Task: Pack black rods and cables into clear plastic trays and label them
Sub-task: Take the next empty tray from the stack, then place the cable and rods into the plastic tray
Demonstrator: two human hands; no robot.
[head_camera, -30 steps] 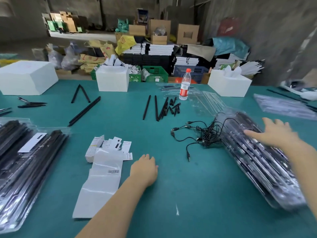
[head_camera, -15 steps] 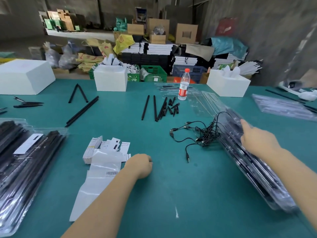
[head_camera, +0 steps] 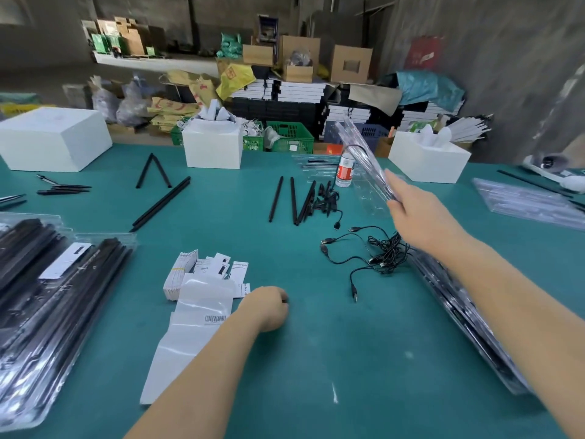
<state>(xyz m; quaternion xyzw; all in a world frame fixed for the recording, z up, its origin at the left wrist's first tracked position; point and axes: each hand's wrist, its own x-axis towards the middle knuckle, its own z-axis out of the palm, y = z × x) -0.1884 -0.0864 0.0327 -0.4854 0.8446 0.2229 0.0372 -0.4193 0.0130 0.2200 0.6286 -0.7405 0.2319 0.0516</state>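
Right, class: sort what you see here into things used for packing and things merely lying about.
Job:
clear tray in right hand
black rods
cables
labels
packed trays

Lying about:
water bottle
white boxes
green crate

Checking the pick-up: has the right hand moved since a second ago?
Yes. The right hand left the tray stack, rising toward the water bottle, gripping a clear tray.

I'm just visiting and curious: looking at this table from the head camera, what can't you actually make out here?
- Left hand: fingers curled under; whether they hold anything is hidden.
- Clear tray lifted by the right hand: motion-blurred, so its compartments and contents are unclear.
- Label print and barcode: too small to read.
- Packed trays at left: cut off by the frame edge.
- Water bottle: partly covered by the tray.
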